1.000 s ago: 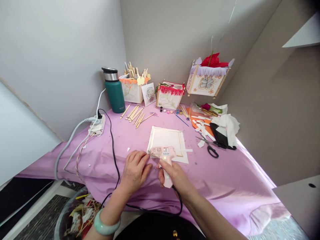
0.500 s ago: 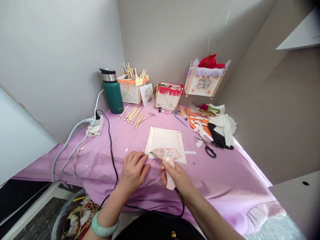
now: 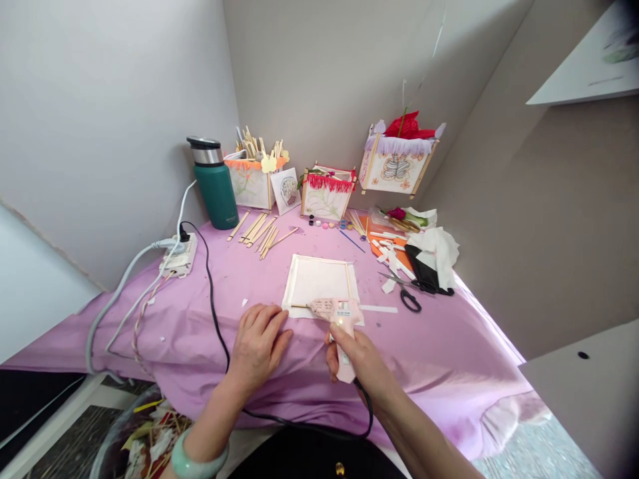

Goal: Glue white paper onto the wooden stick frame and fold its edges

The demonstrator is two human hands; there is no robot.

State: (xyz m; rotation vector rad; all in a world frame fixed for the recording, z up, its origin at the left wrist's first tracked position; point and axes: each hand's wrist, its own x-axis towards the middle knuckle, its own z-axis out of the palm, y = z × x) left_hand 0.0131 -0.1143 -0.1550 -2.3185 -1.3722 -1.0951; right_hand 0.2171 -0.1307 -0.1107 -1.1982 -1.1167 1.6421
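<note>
Glue gun [image 3: 337, 309], pale pink, sits with its handle gripped in the right hand [image 3: 363, 360], nozzle pointing left over the near edge of a white sheet [image 3: 319, 285]. Beneath them spreads the purple-covered surface [image 3: 429, 359], with an upright green bottle [image 3: 217, 196] at back left and, nearer, the flat sheet edged with thin wooden strips [image 3: 349, 283]. By its near left corner rests the left hand [image 3: 258, 342], palm down, thumb apart from the fingers, holding nothing that shows, while smaller still, scissors [image 3: 403, 286] lie to the right and little paint pots [image 3: 325, 225] line up at the back.
</note>
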